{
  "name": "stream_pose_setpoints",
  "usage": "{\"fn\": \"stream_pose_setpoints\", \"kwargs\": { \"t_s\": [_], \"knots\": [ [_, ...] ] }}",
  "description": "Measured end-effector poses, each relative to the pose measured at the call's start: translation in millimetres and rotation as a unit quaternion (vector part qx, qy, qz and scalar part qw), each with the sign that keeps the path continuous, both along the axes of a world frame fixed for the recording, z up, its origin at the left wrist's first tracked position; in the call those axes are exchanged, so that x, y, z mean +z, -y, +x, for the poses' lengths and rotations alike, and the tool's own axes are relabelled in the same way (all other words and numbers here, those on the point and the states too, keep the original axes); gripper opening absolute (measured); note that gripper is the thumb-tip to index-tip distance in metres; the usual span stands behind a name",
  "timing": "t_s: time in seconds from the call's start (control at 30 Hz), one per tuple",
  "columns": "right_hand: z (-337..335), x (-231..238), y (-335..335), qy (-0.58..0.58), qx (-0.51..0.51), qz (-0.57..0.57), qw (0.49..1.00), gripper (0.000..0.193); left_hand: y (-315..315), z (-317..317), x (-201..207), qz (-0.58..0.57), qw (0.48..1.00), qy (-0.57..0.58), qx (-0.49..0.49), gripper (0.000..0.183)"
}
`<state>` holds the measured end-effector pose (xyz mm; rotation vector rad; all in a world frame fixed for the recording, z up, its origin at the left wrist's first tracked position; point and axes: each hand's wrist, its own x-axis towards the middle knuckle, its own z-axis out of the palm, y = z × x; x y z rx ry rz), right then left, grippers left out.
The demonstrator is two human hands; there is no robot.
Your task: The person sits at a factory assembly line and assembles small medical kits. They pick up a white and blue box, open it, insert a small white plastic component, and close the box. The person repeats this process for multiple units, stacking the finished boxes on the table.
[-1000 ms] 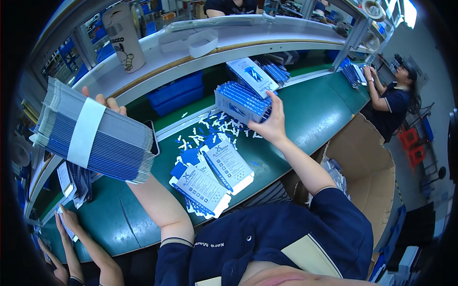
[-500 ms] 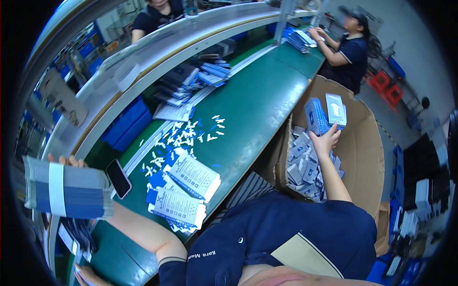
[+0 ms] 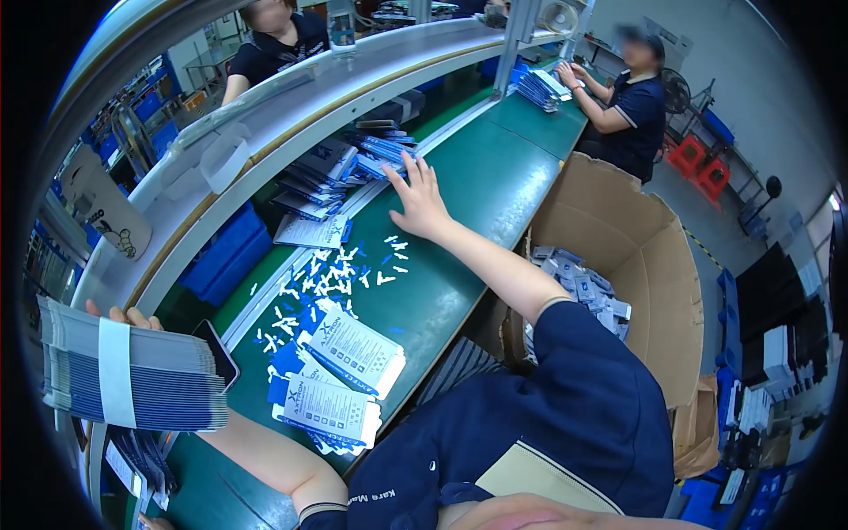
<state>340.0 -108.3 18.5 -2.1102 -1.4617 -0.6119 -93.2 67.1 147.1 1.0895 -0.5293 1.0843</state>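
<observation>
My right hand (image 3: 419, 203) is stretched over the green table with its fingers spread, holding nothing. Its fingertips are beside a heap of flat blue-and-white cartons (image 3: 325, 170). At the far left, a paper-banded stack of flattened grey-and-blue cartons (image 3: 177, 389) covers most of my left hand (image 3: 132, 316). Only some fingers show past the stack's far edge, so whether they grip it is hidden. More white-and-blue cartons (image 3: 358, 349) lie in a pile on the table, near my body. Small white and blue scraps (image 3: 327, 276) are scattered between the two carton piles.
A large open cardboard box (image 3: 649, 230) at my right holds many small cartons (image 3: 583, 287). A phone (image 3: 216, 353) lies beside the banded stack. A raised shelf (image 3: 291, 110) runs along the table's far side, with a blue bin (image 3: 225, 256) under it. Co-workers (image 3: 629, 106) are at the table's far end and behind the shelf.
My right hand has left the small cartons at the cardboard box and swung left over the table, now empty. My left hand stays by the banded stack. The view has shifted slightly.
</observation>
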Motion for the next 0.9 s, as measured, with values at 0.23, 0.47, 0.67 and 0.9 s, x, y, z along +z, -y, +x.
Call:
{"fn": "stream_pose_setpoints", "kwargs": {
  "t_s": [0.23, 0.47, 0.67, 0.9],
  "knots": [
    [25, 7, -70, 0.073, -0.049, -0.042, 0.995, 0.098, 14, 11, 8, -0.018, 0.998, 0.029, 0.056, 0.076],
    [38, 24, -90, 0.135, -0.076, -0.106, 0.982, 0.09, -4, -18, 5, 0.013, 0.992, 0.02, 0.124, 0.075],
    [28, 40, -101, 0.074, -0.039, -0.184, 0.979, 0.093, 10, -24, 11, -0.012, 0.989, 0.065, 0.132, 0.073],
    [32, 26, -124, 0.142, -0.063, -0.19, 0.969, 0.083, 12, -25, 10, -0.009, 0.986, 0.08, 0.149, 0.075]
  ]
}}
